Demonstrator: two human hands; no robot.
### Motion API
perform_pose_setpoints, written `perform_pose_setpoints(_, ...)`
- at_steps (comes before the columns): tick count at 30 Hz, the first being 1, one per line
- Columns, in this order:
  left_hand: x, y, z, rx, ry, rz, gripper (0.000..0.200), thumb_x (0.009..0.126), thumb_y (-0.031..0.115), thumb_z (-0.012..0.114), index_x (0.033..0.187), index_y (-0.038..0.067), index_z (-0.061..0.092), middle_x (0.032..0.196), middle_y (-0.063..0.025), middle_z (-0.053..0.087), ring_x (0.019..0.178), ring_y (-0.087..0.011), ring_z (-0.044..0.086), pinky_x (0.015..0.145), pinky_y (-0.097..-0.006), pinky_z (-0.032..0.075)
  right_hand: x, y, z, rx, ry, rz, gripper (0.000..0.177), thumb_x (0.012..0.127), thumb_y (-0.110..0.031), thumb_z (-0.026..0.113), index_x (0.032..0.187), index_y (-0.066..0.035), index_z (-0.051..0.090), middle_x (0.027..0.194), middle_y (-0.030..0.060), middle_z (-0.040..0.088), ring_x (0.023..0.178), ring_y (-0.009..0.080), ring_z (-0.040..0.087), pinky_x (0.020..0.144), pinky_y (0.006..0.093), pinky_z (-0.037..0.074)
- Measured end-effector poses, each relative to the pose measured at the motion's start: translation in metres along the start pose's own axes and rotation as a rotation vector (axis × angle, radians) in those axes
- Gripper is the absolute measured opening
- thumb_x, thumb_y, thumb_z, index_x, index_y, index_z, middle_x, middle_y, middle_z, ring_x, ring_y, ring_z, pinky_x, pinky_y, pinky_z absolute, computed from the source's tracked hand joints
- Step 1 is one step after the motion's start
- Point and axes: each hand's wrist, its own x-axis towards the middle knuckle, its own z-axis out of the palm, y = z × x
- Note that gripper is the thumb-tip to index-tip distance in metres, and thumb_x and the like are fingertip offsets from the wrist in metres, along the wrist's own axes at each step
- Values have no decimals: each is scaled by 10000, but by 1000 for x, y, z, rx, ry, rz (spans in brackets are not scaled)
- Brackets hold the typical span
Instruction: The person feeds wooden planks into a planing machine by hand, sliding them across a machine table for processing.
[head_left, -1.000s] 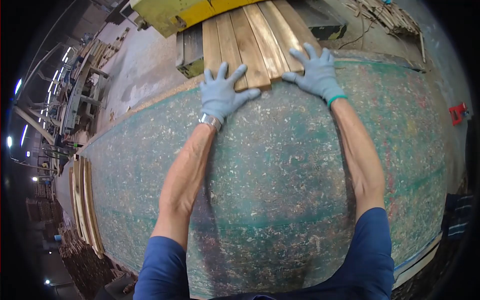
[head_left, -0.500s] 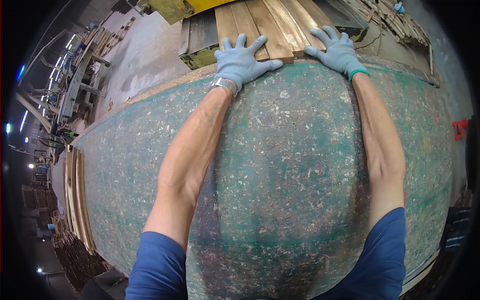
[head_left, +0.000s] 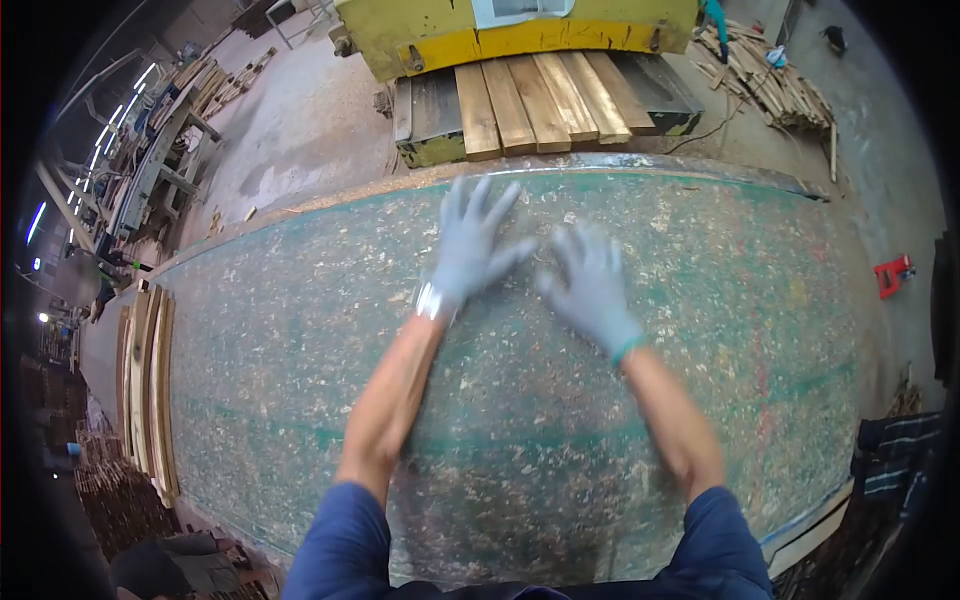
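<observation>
Several wooden boards (head_left: 540, 105) lie side by side on the dark bed of a yellow machine (head_left: 520, 42), their near ends sticking out toward the table. My left hand (head_left: 476, 240), in a grey glove, has its fingers spread over the far part of the green speckled table (head_left: 560, 400), short of the board ends. To its right, my right hand (head_left: 590, 285), also gloved and a little blurred, has its fingers apart over the same table. Neither hand holds anything or touches the boards.
A stack of wooden strips (head_left: 148, 390) lies along the table's left edge. A wood pile (head_left: 785, 90) is on the floor at the back right, and a red tool (head_left: 892, 275) lies right of the table. A workbench (head_left: 160, 160) stands at the back left.
Both hands have come off the boards and moved back over the table, the right one also leftward. More of the yellow machine is now in view.
</observation>
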Motion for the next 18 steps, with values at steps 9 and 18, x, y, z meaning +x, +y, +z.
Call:
perform_pose_setpoints(9,-444,31,-210,263,-2,-858,620,847,404,690,1374,112,543,1409,-221,478,1348,-488,339,1116,-560,283,-213,-142,19,42,52,-42,617,876,-450,592,1411,-158,490,1467,194,431,1406,396,339,1150,592,203)
perform_pose_setpoints(18,-611,-99,-376,519,245,-1067,554,896,417,647,1349,108,568,1381,-226,506,1331,-472,367,1114,-524,304,-220,-106,58,-164,102,-86,511,928,-303,558,1399,-111,506,1482,184,442,1375,382,395,1134,522,284)
